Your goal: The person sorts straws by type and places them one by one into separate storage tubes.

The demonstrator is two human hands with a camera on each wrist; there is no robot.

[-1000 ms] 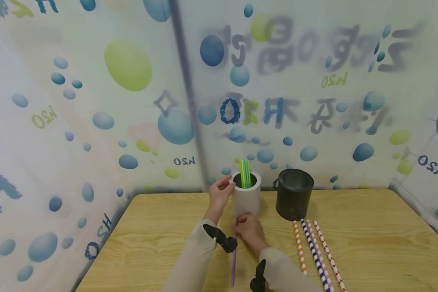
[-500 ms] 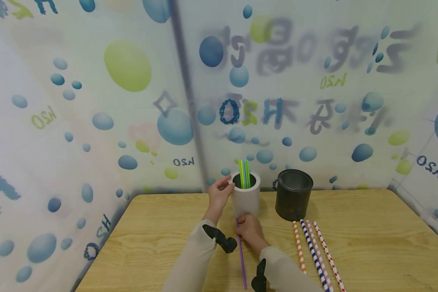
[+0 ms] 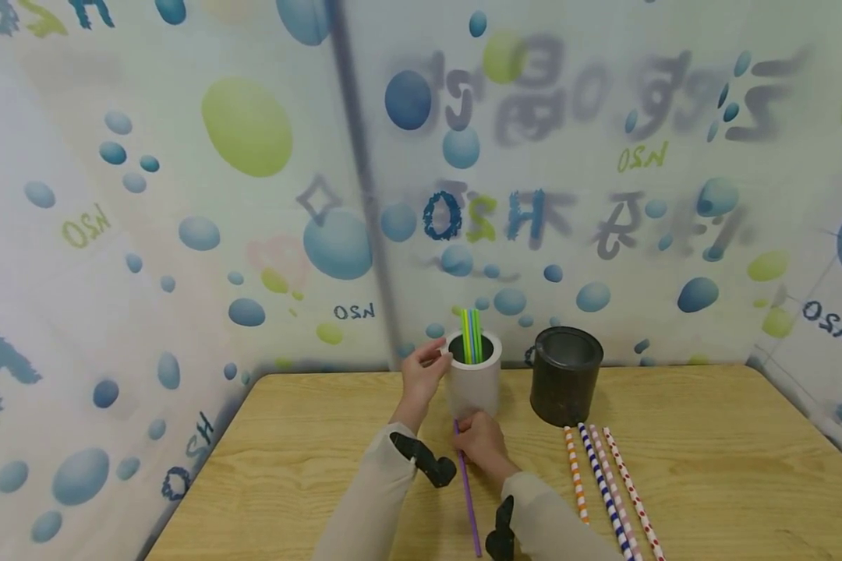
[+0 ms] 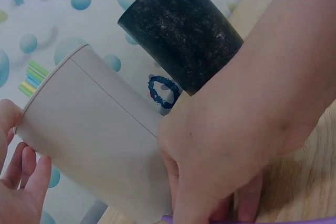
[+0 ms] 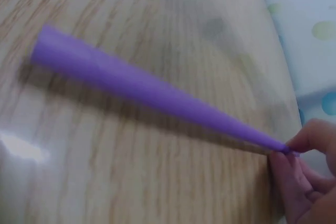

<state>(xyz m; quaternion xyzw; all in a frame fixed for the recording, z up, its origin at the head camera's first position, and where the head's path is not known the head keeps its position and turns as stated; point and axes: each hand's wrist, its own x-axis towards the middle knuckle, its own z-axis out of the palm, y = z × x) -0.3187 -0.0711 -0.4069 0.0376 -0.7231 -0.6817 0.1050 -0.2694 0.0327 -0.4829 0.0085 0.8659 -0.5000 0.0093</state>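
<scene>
A white cup (image 3: pixel 473 389) stands upright at the back of the table, with several green, yellow and blue straws (image 3: pixel 472 335) rising from it. My left hand (image 3: pixel 422 382) holds its left side at the rim, fingertips against the wall in the left wrist view. Just in front of the cup, my right hand (image 3: pixel 482 446) pinches a purple straw (image 3: pixel 468 499) close to its far end between thumb and fingers. The straw points back toward me, low over the wood. In the right wrist view its near end looms large and a shadow lies beneath it.
A black can (image 3: pixel 567 378) stands to the right of the cup. In front of it lie striped straws (image 3: pixel 603 487) in orange and blue and dotted ones, side by side on the wooden table (image 3: pixel 288 467). A bubble-printed curtain (image 3: pixel 252 234) hangs behind the table.
The near end of the purple straw has swung to the right, pivoting at my right hand's fingers. My left hand and the cup have kept their places.
</scene>
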